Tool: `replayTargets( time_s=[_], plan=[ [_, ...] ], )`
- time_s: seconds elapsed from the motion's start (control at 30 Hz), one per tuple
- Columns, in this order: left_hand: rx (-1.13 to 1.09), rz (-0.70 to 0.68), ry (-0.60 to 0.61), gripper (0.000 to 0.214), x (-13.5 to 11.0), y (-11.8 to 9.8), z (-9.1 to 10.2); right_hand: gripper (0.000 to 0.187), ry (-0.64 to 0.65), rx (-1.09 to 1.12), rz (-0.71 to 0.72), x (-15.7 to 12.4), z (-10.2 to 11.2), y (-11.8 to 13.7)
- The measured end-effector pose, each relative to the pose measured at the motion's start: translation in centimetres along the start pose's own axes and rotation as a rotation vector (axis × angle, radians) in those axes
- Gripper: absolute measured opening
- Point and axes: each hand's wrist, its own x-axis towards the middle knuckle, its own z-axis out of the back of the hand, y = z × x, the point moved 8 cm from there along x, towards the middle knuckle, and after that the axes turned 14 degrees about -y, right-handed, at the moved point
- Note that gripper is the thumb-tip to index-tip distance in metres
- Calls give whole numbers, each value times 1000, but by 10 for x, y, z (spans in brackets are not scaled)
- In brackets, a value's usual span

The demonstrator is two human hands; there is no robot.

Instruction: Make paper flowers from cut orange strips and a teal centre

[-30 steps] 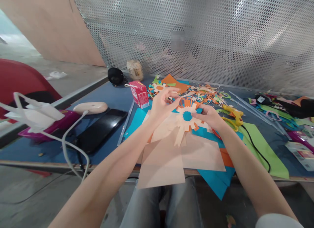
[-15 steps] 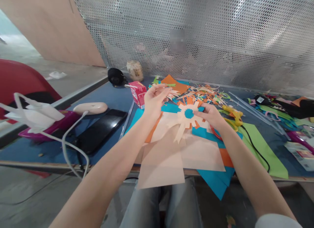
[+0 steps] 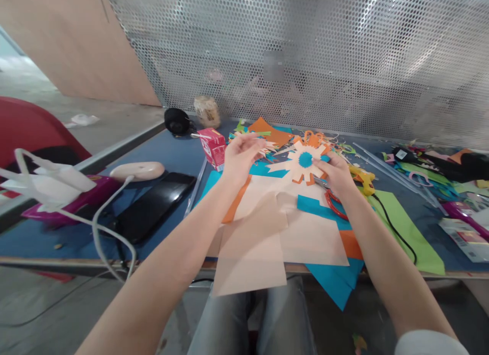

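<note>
L hand (image 3: 241, 155): raised, fingers bent; can't tell if gripping.
R hand (image 3: 335, 172): pinching paper flower (image 3: 305, 160) at its R edge.
Flower loc.: betw. hands, blue ctr, orange loops far side.
Scissors (image 3: 336, 206): red hndl, nr R wrist.

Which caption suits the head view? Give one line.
Right hand holds a layered paper flower over a paper-strewn table; left hand hovers beside it.

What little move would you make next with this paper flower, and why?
I'd probably bring the bare left hand across to steady the free left side of the cream-and-orange paper flower with blue at its centre: the bare right hand pinches it from the right side only, and the left hand appears apart from it.
</note>
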Motion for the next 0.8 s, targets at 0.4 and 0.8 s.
replayTargets(
  time_s=[0.4,0.8],
  plan=[
    [94,178,304,42,-39,0,-32,21,92,-126,58,-12,-12,1],
    [55,183,265,35,-35,3,-29,25,90,-158,69,-10,-11,-2]
  ],
)
